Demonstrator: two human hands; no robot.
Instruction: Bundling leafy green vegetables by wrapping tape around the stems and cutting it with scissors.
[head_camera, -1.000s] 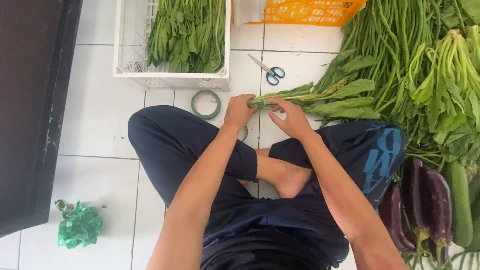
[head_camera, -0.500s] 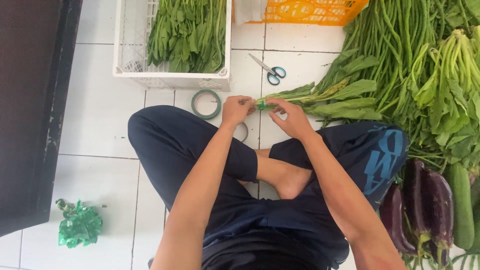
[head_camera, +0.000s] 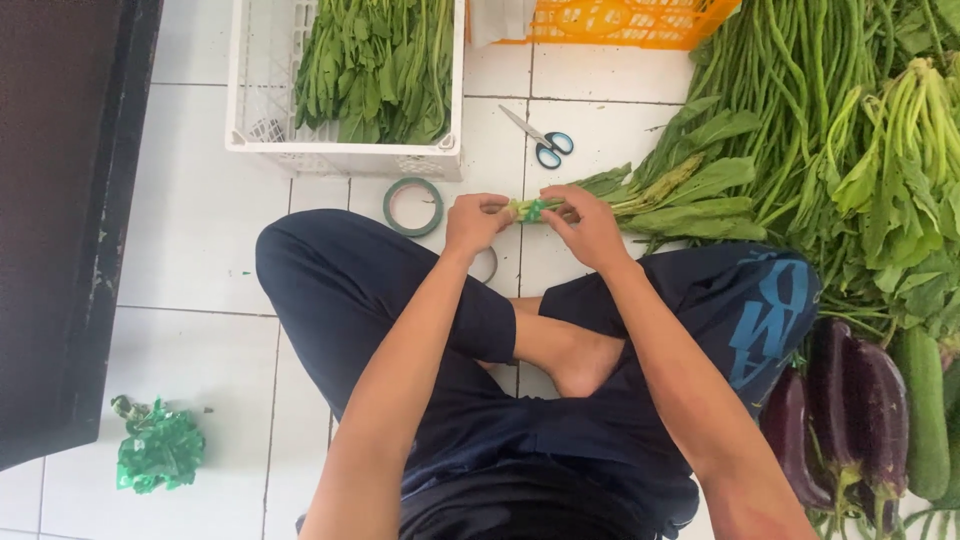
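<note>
I sit cross-legged on a white tiled floor. Both my hands grip the stem end of a bunch of leafy greens (head_camera: 680, 195) that lies pointing right. My left hand (head_camera: 475, 222) pinches the stem tips, and my right hand (head_camera: 585, 225) wraps the stems just beside it. A band of green tape (head_camera: 530, 209) shows around the stems between the two hands. A green tape roll (head_camera: 412, 206) lies on the floor just left of my left hand. Blue-handled scissors (head_camera: 540, 140) lie beyond my hands.
A white crate (head_camera: 345, 155) holding leafy greens stands ahead on the left, an orange crate (head_camera: 600, 22) at the top. Long beans and greens (head_camera: 850, 120) pile up on the right, with purple eggplants (head_camera: 850, 420) and a cucumber (head_camera: 925, 410) near my right knee. A crumpled green wad (head_camera: 160, 450) lies lower left beside a dark panel (head_camera: 60, 220).
Both hands stay on the stem end of the bunch; the fingers have shifted slightly around the taped stems. The bunch has barely moved.
</note>
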